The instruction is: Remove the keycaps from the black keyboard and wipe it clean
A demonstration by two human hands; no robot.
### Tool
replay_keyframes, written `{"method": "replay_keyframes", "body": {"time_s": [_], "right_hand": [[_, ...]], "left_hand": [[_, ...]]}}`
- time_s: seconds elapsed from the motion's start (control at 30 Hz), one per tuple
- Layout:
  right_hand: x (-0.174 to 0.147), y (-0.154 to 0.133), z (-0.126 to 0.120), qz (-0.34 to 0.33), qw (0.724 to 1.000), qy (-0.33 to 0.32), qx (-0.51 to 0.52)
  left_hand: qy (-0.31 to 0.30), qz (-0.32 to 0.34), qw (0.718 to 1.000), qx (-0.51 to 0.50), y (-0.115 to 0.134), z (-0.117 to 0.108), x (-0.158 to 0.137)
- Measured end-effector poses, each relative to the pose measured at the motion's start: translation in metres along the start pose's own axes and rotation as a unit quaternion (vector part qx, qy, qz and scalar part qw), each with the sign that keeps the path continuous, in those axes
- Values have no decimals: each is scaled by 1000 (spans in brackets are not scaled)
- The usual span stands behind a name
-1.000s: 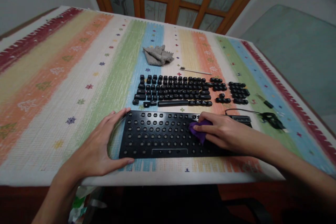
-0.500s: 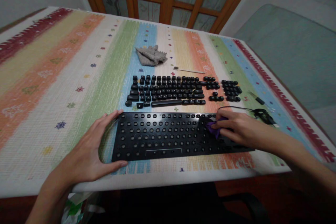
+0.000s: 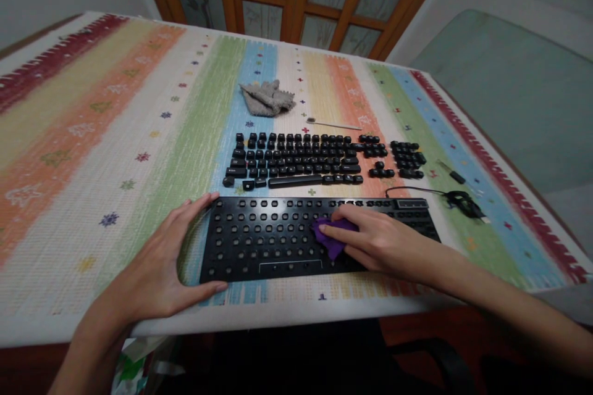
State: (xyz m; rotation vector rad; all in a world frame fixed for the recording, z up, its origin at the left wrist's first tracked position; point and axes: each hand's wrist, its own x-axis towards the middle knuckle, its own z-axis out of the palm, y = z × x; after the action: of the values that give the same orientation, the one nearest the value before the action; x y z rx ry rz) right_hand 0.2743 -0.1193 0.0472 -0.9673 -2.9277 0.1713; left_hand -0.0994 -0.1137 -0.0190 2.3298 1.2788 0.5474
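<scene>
A black keyboard base, stripped of its keycaps, lies on the striped tablecloth near the front edge. My left hand spans its left end, fingertips at the far corner and thumb at the near one, bracing it. Bunched under the fingers of my right hand is a purple cloth, pressed on the base right of its middle. Beyond the base, the loose black keycaps lie in keyboard order, with the long space bar closest to the base.
A crumpled grey cloth and a thin brush lie behind the keycaps. To the right are a coiled black cable and a small dark-handled tool. A chair armrest shows below the table edge.
My right hand has slid left across the keyboard base with the purple cloth, uncovering the base's right end. My left hand stays at the left end.
</scene>
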Motion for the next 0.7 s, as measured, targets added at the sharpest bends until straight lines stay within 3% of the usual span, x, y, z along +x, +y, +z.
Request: {"method": "replay_keyframes", "body": {"time_s": [0.17, 0.43, 0.63, 0.7], "right_hand": [[-10, 4, -1, 5, 999, -39, -9], [-33, 11, -13, 90, 992, -88, -19], [-21, 3, -11, 84, 996, 13, -4], [-14, 1, -7, 63, 998, 19, 11]], "left_hand": [[-5, 2, 1000, 10, -1, 0, -1], [1, 15, 999, 30, -2, 1, 0], [9, 18, 999, 30, -2, 2, 1], [8, 18, 999, 27, -2, 1, 0]]}}
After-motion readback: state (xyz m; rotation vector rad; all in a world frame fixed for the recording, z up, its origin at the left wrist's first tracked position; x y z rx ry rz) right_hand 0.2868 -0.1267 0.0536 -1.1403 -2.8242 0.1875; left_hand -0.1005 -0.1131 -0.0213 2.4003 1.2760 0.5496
